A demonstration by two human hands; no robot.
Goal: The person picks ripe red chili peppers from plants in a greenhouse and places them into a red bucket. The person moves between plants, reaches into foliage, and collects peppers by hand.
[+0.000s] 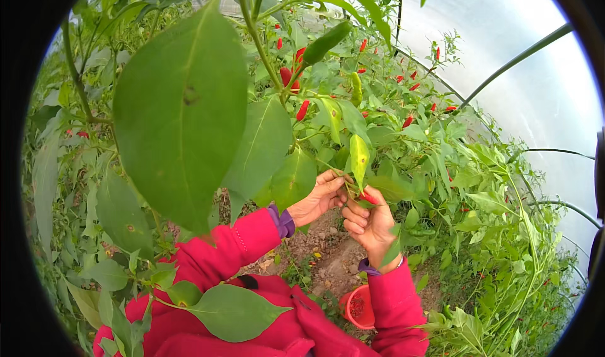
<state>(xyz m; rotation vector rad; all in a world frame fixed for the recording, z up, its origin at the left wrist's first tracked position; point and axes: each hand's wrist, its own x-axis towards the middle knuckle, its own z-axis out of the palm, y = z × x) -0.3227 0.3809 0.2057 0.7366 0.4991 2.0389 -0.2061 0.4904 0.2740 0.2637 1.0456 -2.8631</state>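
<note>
Both hands meet at a chili pepper plant in the middle of the head view. My left hand (319,198) pinches a thin green stem (333,168) between thumb and fingertips. Beside it on the right, my right hand (371,222) has its fingers curled round a red chili pepper (368,197), which is partly hidden by the fingers and a leaf. A yellow-green spotted leaf (359,158) hangs just above the hands. Higher up on the plant are a green chili pepper (327,42) and a red one (302,110). Large green leaves (182,116) cover much of the near left.
A red bucket (361,307) holding red chili peppers stands on the bare soil (331,257) below my right forearm. Dense pepper plants (491,205) grow on both sides. Curved greenhouse ribs (517,59) and plastic film (543,102) rise at the right.
</note>
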